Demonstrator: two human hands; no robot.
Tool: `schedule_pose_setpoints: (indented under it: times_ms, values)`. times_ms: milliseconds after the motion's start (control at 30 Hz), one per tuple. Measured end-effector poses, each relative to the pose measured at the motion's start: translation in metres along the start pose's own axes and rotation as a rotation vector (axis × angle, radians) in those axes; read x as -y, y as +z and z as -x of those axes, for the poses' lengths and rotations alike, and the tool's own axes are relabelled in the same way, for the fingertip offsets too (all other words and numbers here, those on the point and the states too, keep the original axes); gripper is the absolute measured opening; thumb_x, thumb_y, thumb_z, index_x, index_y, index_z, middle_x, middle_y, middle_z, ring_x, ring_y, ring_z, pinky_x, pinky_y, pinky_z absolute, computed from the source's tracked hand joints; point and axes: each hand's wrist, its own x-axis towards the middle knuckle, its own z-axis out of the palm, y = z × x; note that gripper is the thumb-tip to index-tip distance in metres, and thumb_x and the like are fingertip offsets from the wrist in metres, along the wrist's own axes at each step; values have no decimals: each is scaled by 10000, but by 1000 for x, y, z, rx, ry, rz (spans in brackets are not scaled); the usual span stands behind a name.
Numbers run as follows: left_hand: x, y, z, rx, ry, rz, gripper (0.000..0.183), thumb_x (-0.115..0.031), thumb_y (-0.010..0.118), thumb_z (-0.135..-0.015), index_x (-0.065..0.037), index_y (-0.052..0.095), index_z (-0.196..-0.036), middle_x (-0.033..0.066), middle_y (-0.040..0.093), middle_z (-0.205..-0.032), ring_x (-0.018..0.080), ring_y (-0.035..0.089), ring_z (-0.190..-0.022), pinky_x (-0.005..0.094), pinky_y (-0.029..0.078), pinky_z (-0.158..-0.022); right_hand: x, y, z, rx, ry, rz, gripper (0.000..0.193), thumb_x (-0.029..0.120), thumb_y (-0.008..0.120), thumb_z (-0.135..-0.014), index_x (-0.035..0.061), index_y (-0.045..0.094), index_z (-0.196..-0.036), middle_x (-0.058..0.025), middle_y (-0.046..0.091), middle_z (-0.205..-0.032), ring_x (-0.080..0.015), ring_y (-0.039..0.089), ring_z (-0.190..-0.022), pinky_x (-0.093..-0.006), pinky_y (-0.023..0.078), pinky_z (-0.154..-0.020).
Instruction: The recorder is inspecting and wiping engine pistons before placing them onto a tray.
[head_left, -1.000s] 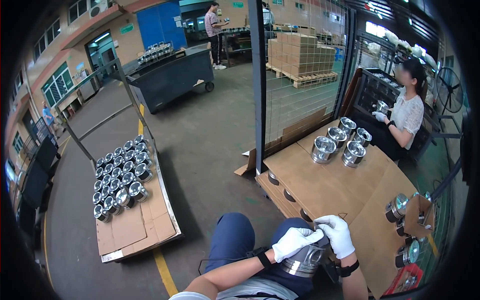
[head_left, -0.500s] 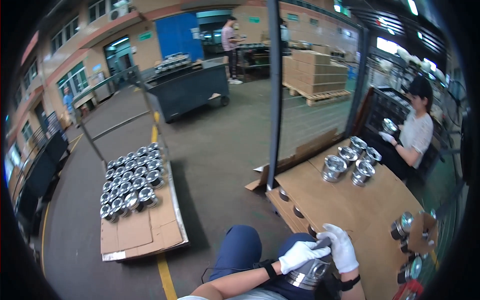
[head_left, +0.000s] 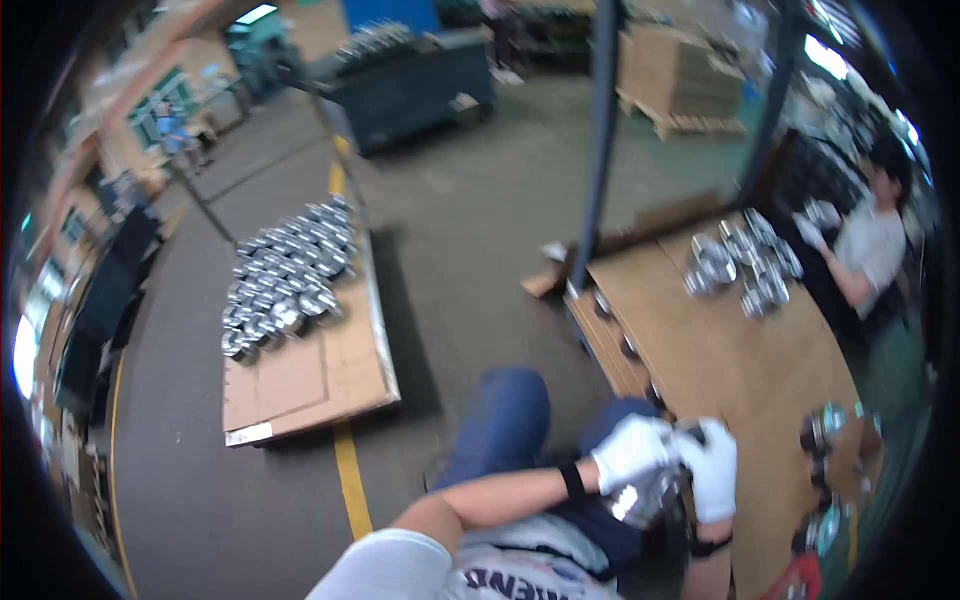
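A shiny metal engine piston (head_left: 640, 503) rests against my lap, its ringed side blurred. My left hand (head_left: 630, 455), in a white glove, is closed over the piston's upper part. My right hand (head_left: 712, 468), also gloved in white, bends in from the right, its fingers meeting the left ones. Between the fingertips shows a small dark grey piece (head_left: 692, 432); its kind is blurred and partly hidden. On the cardboard-covered table (head_left: 720, 370) to the right stands a group of pistons (head_left: 760, 285).
Rows of pistons (head_left: 285, 280) stand on a cardboard-topped cart (head_left: 310, 380) at left. A grey metal post (head_left: 603, 130) rises at the table's far corner. More pistons (head_left: 825, 430) sit at the right edge. A seated co-worker (head_left: 870, 245) holds a piston; a dark bin (head_left: 410, 90) stands behind.
My view has tipped down, so the scene sits higher and blurs. Both hands have drawn together at the piston's top. The dark grey piece shows less than before.
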Motion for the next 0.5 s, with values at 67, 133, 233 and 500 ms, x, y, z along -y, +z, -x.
schedule_pose_setpoints:
  times_ms: [67, 133, 233, 500]
  values:
    - [-16, -19, -3, -31, 25, 158, 194, -179, 723, -908, -8, 731, -1001, 125, 720, -866, 162, 672, -801, 333, 544, -718, -4, 10, -16, -14, -97, 16, 153, 56, 704, -834, -9, 721, -972, -65, 698, -878, -149, 643, -797, -287, 507, -726]
    - [-18, -42, -11, -32, 35, 58, 220, -139, 730, -902, -6, 724, -1077, 99, 736, -992, 171, 690, -904, 310, 560, -796, -6, 19, -40, -53, -274, 105, 133, 72, 732, -836, 5, 731, -951, -71, 698, -875, -159, 647, -827, -292, 509, -758]
    - [-24, -50, -14, 7, -309, 318, 328, -228, 763, -937, 40, 737, -1124, 48, 739, -937, 86, 656, -855, 263, 540, -739, 3, 14, -46, -240, -176, -225, 126, 83, 742, -896, -2, 702, -981, -30, 704, -887, -94, 635, -799, -252, 506, -721]
    - [-11, -25, -14, -104, -207, 122, 296, -265, 730, -955, -25, 749, -782, 33, 629, -608, 51, 515, -540, 269, 400, -510, 6, -21, 30, 38, 163, -59, 306, 173, 738, -910, 9, 634, -1146, -49, 677, -991, -117, 629, -920, -279, 512, -821]
